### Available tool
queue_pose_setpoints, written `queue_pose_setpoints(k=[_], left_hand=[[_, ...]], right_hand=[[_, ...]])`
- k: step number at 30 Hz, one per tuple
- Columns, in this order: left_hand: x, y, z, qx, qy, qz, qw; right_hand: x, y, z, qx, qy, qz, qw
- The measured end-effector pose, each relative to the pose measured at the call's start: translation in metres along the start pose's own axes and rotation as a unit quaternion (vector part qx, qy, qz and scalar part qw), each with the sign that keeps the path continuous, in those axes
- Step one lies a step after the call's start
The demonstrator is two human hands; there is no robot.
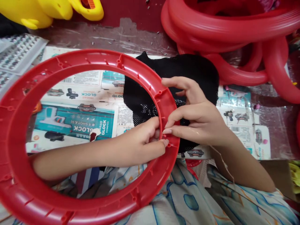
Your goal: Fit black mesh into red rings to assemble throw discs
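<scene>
A large red plastic ring [70, 62] lies tilted over my lap, its ribbed underside facing up. My left arm passes through its opening, and my left hand [146, 137] is closed, pinching the ring's inner right edge. My right hand [194, 112] rests on the ring's right rim from outside, fingers pressed together against the same spot. A piece of black mesh net [187, 68] lies under the ring and behind my right hand. What exactly the fingertips pinch is hidden.
Printed toy-package cards [77, 122] cover the floor under the ring. A pile of several red rings [234, 28] sits at the top right. Yellow plastic toys [47, 11] lie at the top left, a blister sheet [16, 53] at the left.
</scene>
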State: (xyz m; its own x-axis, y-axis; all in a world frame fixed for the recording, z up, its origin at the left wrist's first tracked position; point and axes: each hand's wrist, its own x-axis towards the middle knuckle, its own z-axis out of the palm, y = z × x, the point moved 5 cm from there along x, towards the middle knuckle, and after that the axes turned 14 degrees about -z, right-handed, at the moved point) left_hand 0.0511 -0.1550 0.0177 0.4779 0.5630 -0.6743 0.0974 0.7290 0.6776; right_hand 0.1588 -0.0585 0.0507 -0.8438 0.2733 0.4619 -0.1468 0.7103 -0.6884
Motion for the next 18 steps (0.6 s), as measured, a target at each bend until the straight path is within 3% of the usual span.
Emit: queue_pose_setpoints(k=[4, 11, 18], left_hand=[[0.002, -0.002, -0.002, -0.020, -0.026, 0.016, 0.999], [0.004, -0.011, -0.003, -0.012, -0.054, -0.004, 0.998], [0.004, -0.012, -0.005, -0.023, -0.041, -0.002, 0.999]], right_hand=[[-0.001, 0.001, 0.000, -0.019, 0.023, -0.007, 1.000], [0.003, 0.007, 0.005, 0.017, -0.076, -0.006, 0.997], [0.002, 0.007, 0.008, -0.020, -0.052, 0.023, 0.998]])
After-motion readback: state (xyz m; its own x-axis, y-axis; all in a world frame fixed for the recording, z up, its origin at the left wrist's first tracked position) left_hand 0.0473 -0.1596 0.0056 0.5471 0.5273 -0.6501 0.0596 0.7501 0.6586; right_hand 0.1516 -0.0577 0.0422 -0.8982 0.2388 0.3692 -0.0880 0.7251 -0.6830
